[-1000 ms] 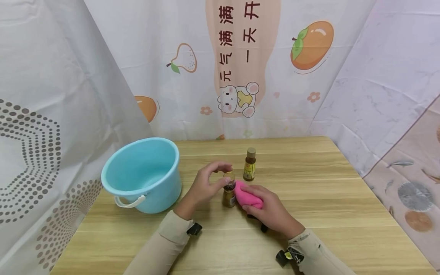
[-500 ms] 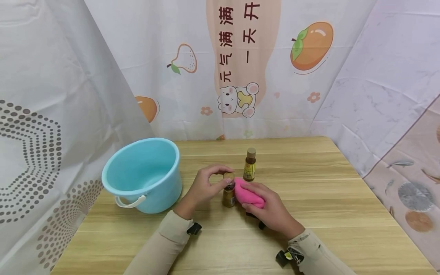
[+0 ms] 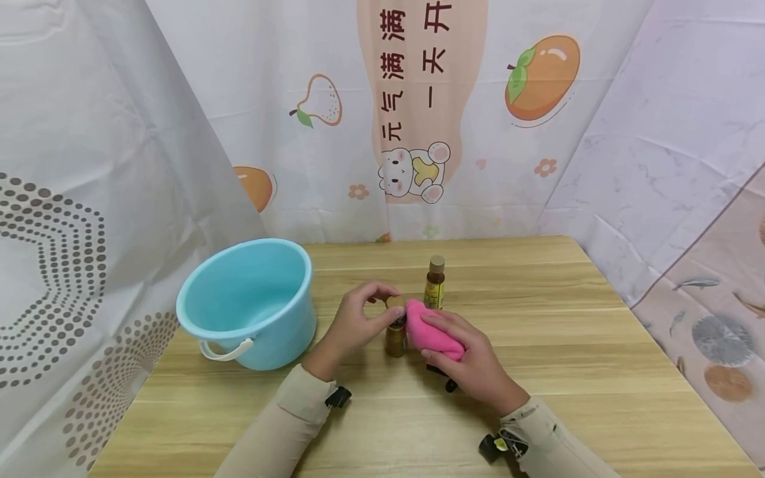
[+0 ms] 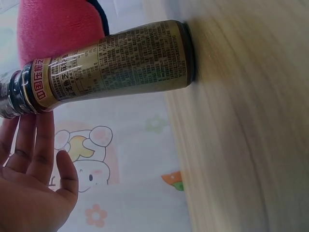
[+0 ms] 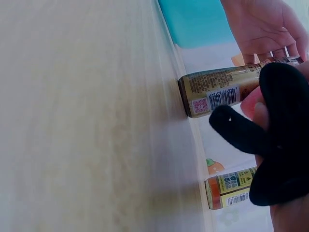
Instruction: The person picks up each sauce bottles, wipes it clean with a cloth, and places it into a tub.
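Note:
At the middle of the table in the head view, a brown glass bottle with a gold label stands upright. My left hand holds it by the cap and neck between thumb and fingers. A bright pink plush cloth is bunched in my right hand and pressed against the bottle's side near its neck. Black rounded lobes of this bundle hang below in the right wrist view, covering part of the right fingers. The left wrist view shows the bottle's printed label with the cloth behind it.
A second, yellow-labelled brown bottle stands just behind the cloth, its base hidden. To the left is a light blue bucket with a white handle. Printed curtains hang around the wooden table.
My right hand has slid the pink cloth upward along the bottle to its neck, now covering the base of the rear bottle. My left fingers have closed onto the cap.

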